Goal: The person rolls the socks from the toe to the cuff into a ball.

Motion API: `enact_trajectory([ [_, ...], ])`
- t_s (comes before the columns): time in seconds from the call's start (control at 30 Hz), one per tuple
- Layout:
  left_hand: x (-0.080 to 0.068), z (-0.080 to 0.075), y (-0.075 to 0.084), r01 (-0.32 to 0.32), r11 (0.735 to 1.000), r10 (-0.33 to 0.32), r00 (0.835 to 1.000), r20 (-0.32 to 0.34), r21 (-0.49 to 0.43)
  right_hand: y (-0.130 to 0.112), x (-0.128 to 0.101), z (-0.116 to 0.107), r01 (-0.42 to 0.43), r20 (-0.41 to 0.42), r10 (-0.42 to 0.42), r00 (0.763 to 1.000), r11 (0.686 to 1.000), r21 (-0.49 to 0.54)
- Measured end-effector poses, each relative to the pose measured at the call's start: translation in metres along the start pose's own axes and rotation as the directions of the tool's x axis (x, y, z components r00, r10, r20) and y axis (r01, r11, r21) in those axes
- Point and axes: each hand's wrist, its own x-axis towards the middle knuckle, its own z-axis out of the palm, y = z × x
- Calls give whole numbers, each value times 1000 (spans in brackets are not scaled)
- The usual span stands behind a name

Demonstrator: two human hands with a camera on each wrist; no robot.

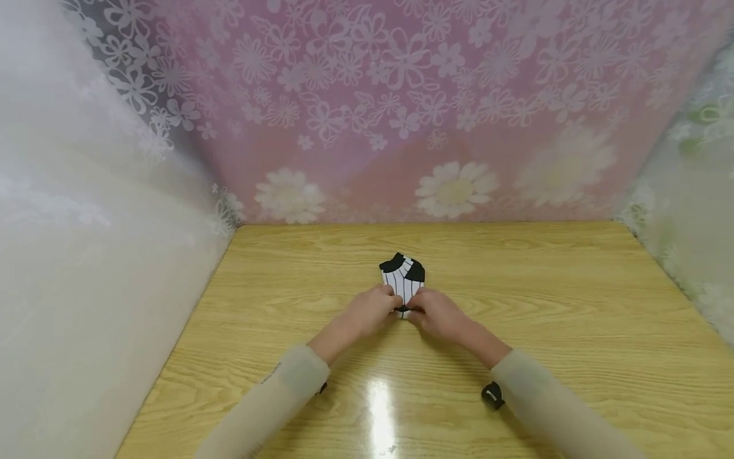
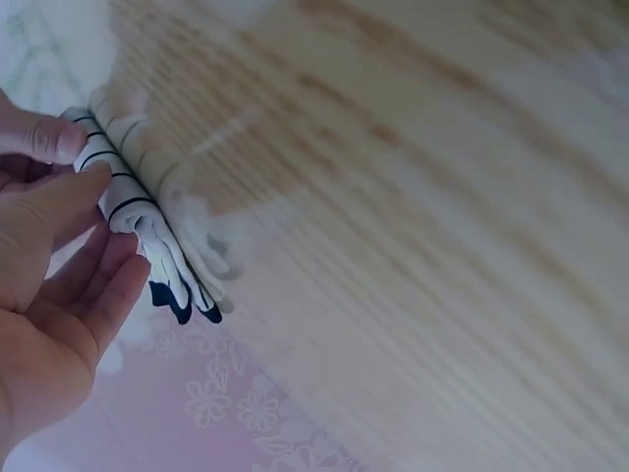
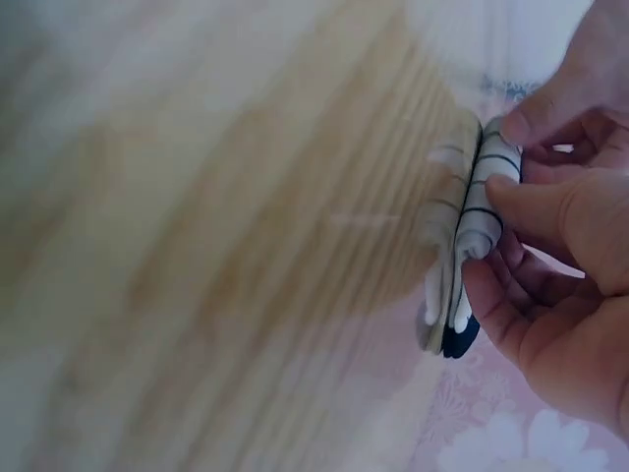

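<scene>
A white ankle sock (image 1: 395, 280) with thin black stripes, a black heel and a black cuff lies on the table, cuff pointing away from me. Its near end is turned over into a roll, which shows as a striped tube (image 2: 123, 192) in the left wrist view. My left hand (image 1: 375, 309) pinches the left side of this roll between thumb and fingers. At the right side, my right hand (image 1: 438, 312) grips the same roll. Layers of fabric stick out beyond the roll (image 3: 482, 221) in the right wrist view; whether one sock or two are stacked, I cannot tell.
The wood-grain tabletop (image 1: 275, 280) meets a pink floral wall (image 1: 355, 159) at the back. Pale walls (image 1: 103, 255) stand along both sides. A black wrist device (image 1: 492, 395) hangs below the right sleeve, and part of another shows under the left sleeve.
</scene>
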Motion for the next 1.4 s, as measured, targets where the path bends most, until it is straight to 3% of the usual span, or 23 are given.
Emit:
enact_trajectory([
  [0.2,7,3,5,33,999,-34,999,42,36,6,3,-7,-4,43,3,999,999,33],
  [0.37,9,9,5,15,998,-18,998,54,57,5,-3,-11,74,87,-62,994,987,-145],
  [0.5,10,11,-1,20,1000,-20,999,47,-9,4,-4,-10,133,80,-117,990,960,-245],
  [0.63,15,6,-7,36,991,-26,997,72,-132,9,0,-11,143,53,-135,989,972,-189],
  [0.7,15,4,-9,45,988,-34,996,78,-145,13,2,-13,158,55,-152,987,975,-153],
  [0.9,11,2,-5,29,999,-29,998,53,13,21,12,-10,187,96,-177,980,976,-109],
  [1.03,11,1,-4,6,999,-7,999,51,32,24,16,-11,175,116,-167,979,983,-63],
  [1.2,17,1,-13,-5,993,12,998,66,-115,19,18,-16,116,105,-110,988,992,-52],
  [1.4,24,4,-25,-9,967,41,992,119,-253,7,18,-15,164,53,-156,986,960,-228],
])
